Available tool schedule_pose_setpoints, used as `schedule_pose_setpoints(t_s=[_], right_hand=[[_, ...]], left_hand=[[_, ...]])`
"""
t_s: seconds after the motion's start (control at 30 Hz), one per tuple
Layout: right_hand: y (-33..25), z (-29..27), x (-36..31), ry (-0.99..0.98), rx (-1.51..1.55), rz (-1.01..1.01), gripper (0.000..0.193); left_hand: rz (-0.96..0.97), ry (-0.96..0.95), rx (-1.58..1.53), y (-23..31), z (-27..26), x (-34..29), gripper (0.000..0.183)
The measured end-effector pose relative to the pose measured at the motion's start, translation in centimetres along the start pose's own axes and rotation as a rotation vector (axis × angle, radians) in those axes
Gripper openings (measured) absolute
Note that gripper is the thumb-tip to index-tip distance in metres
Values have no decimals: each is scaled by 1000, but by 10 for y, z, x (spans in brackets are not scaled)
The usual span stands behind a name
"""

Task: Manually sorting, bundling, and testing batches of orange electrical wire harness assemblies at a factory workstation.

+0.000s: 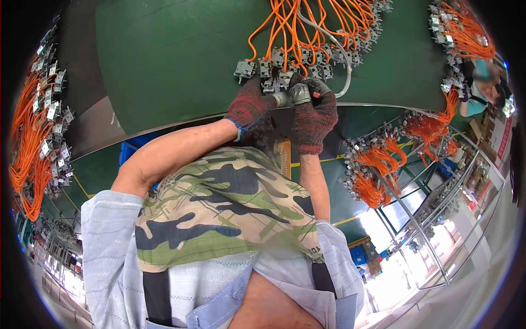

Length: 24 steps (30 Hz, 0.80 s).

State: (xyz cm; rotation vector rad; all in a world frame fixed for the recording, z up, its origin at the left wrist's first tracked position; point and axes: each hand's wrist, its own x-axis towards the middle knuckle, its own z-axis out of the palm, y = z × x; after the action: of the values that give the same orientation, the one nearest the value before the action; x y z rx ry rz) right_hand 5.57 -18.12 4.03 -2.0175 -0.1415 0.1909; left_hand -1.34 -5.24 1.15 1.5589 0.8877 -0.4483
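Note:
Both my hands wear dark red and black knit gloves with grey fingertips, close together at the near edge of a green tabletop [175, 66]. My left hand [252, 105] is closed, its fingers curled in by a small grey metal block [268, 86]; what it grips is hidden. Right beside it, my right hand [314, 118] is closed too, fingertips pinched near another metal block [285, 78], with a tiny red spot showing among them. Several such blocks, each on an orange cable [296, 35], lie just beyond my fingers. A clear grey tube [347, 66] curves past on the right.
Bundles of orange cables with metal blocks hang at the far left [33, 142] and lie at the upper right [466, 33]. More bundles [372, 164] sit on a metal-tube rack [422, 236] at right. A co-worker [482, 88] is at the far right.

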Motion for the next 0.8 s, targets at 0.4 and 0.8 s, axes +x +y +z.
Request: schedule_pose_setpoints(t_s=[0.4,0.8], right_hand=[[-3,-19,3,-77,50,288,33],[-18,-17,6,-104,140,367,31]], left_hand=[[119,24,-268,-25,9,4,58],[-133,-501,-949,-39,-14,11,50]])
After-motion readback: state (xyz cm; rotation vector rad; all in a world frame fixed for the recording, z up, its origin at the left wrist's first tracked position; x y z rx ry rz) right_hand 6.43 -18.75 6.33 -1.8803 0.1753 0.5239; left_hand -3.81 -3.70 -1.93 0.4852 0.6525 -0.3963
